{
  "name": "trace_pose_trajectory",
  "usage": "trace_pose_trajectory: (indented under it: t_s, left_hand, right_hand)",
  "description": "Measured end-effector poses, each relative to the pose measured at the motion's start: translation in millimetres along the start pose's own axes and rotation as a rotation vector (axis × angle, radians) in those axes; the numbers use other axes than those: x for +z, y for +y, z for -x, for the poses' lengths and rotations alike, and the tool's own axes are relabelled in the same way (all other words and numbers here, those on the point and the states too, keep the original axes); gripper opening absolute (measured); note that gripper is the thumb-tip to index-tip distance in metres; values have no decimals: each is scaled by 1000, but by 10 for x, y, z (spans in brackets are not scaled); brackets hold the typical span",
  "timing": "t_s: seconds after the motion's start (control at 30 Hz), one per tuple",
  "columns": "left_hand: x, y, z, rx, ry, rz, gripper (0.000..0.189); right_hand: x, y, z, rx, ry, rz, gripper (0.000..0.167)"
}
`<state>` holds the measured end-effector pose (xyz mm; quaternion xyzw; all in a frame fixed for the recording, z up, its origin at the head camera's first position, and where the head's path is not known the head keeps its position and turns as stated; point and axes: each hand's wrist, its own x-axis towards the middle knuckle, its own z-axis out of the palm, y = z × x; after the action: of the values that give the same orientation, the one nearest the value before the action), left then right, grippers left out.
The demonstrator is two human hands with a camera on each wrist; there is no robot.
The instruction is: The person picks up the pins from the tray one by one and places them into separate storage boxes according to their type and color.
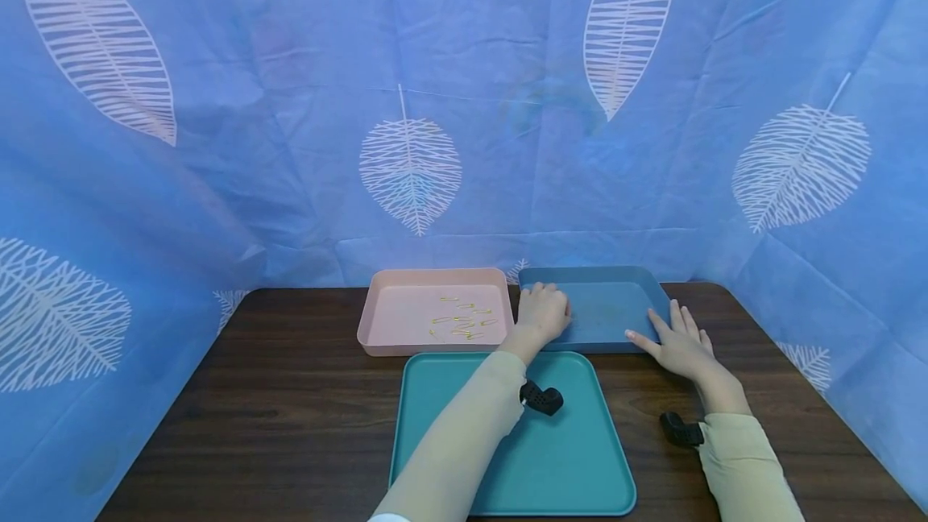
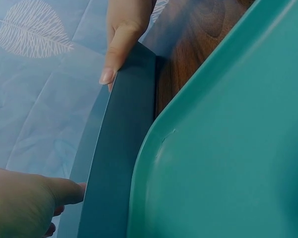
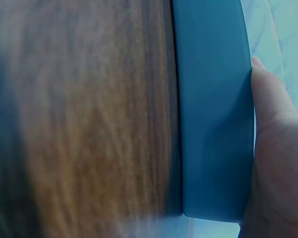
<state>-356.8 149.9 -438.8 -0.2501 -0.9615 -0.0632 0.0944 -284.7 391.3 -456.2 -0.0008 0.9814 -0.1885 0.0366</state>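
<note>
My left hand (image 1: 542, 314) is over the left part of the blue tray (image 1: 616, 296), its fingers curled downward. In the left wrist view, the thumb of this left hand (image 2: 25, 203) points at the tray's front wall (image 2: 119, 119) from the inner side. I cannot tell whether these fingers hold anything. At the tray's front right corner is my right hand (image 1: 681, 345), fingers spread and fairly straight. The right wrist view shows this right hand (image 3: 283, 148) with its thumb along the rim of the blue tray (image 3: 213, 99).
A pink tray (image 1: 406, 321) with several yellow safety pins (image 1: 464, 327) stands to the left. In front lies a teal tray (image 1: 565, 466), crossed by the left forearm. All are on a dark wooden table (image 1: 275, 425), with a blue leaf-patterned cloth (image 1: 493, 184) behind.
</note>
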Motion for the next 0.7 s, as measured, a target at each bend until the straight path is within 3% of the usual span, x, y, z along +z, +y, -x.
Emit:
trace_pose_trajectory:
  t_s: [0.4,0.7]
  left_hand:
    - [-101,-94,53,17,20,35,15]
    - [-184,-130,86,37,69,-21,15]
  right_hand:
    - [-11,-11,9,3,-4,-10,97]
    - [-6,-7,-1,-1,0,1,96]
